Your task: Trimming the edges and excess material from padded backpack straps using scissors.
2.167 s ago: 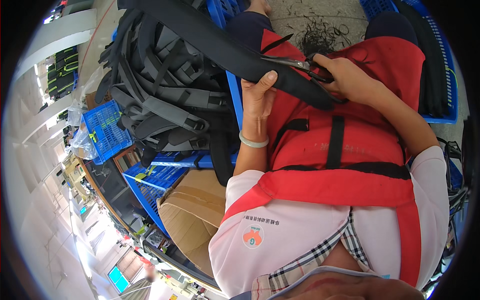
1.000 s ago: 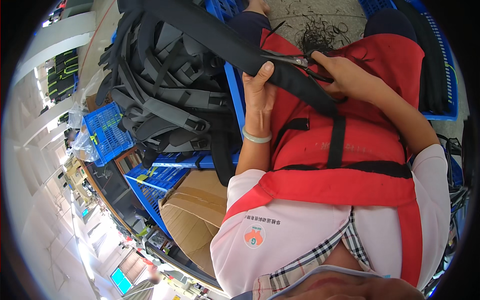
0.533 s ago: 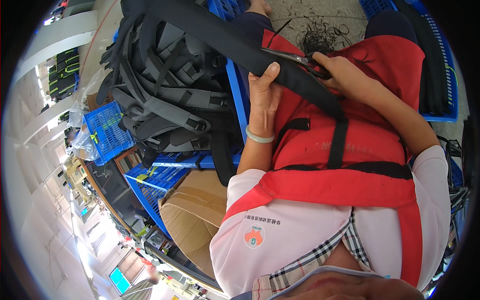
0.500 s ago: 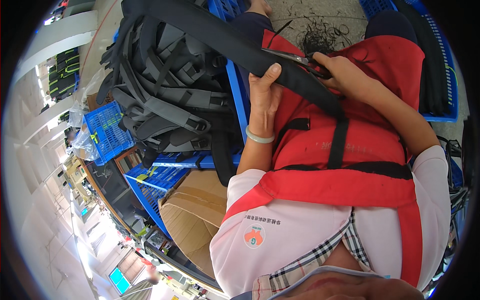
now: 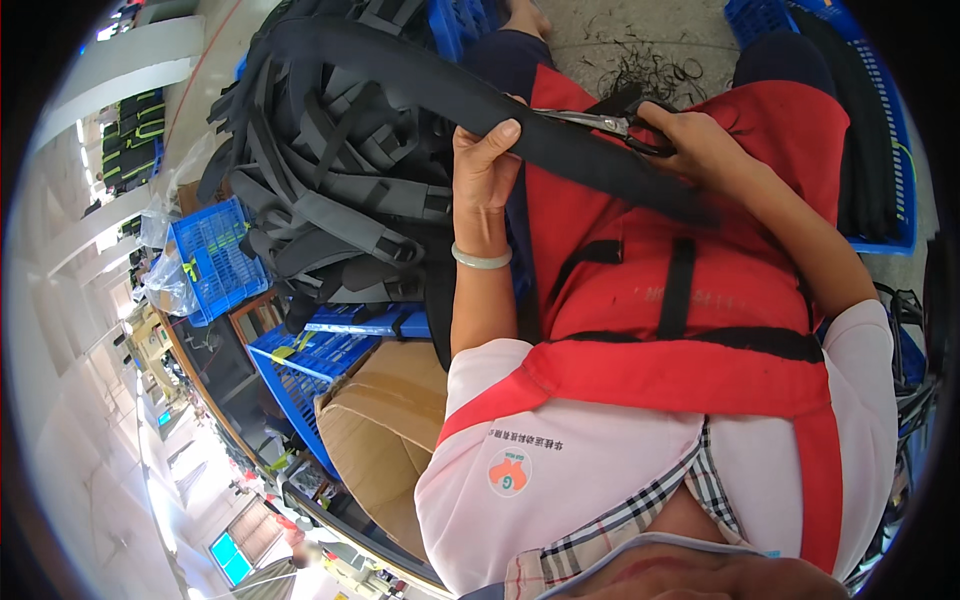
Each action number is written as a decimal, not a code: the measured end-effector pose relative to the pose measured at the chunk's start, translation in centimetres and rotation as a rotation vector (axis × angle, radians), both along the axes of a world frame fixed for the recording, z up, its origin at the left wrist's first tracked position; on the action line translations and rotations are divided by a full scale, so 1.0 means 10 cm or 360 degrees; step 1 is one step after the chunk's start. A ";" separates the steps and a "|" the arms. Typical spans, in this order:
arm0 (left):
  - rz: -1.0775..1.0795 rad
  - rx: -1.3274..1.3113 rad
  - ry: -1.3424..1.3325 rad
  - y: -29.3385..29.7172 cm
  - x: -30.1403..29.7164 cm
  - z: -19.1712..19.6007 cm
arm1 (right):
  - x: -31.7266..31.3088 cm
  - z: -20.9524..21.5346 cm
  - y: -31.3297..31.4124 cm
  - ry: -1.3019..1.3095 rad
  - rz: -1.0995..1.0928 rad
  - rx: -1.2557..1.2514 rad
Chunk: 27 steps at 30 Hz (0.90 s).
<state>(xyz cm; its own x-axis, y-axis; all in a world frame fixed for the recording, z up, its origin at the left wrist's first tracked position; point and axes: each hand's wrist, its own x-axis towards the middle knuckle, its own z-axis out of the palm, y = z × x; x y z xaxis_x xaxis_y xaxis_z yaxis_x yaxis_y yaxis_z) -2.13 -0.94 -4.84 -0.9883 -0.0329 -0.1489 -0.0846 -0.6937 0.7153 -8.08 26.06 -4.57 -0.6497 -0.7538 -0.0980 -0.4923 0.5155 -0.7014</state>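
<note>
left fingers (image 5: pixel 503 136) clasp black strap (image 5: pixel 470 97), right fingers (image 5: pixel 676 122) scissors (image 5: pixel 608 124); clippings (image 5: pixel 655 76) litter grey floor (image 5: pixel 690 22).

The grey floor (image 5: pixel 690 20) shows at one o'clock, with a tangle of black scraps (image 5: pixel 650 74) lying on it and loose strands strewn around. At two o'clock a blue crate (image 5: pixel 905 150), standing on the floor, holds long black pads (image 5: pixel 868 150) laid lengthwise. At ten o'clock, grey and black straps (image 5: pixel 340 212) lie in a loose heap; a blue rim (image 5: pixel 370 323) shows along its six o'clock edge, but most of what bears the heap is hidden.
</note>
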 end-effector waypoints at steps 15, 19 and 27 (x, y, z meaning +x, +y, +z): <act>0.0255 -0.0228 0.0074 0.39 0.12 -0.02 | 0.07 0.02 -0.02 -0.0057 -0.0069 -0.0141; 0.0262 -0.0183 0.0046 0.38 0.13 -0.05 | 0.04 0.06 -0.03 -0.0272 -0.0060 0.0099; 0.0241 -0.0127 0.0019 0.38 0.14 -0.08 | 0.03 0.17 0.08 -0.0257 0.0014 -0.0100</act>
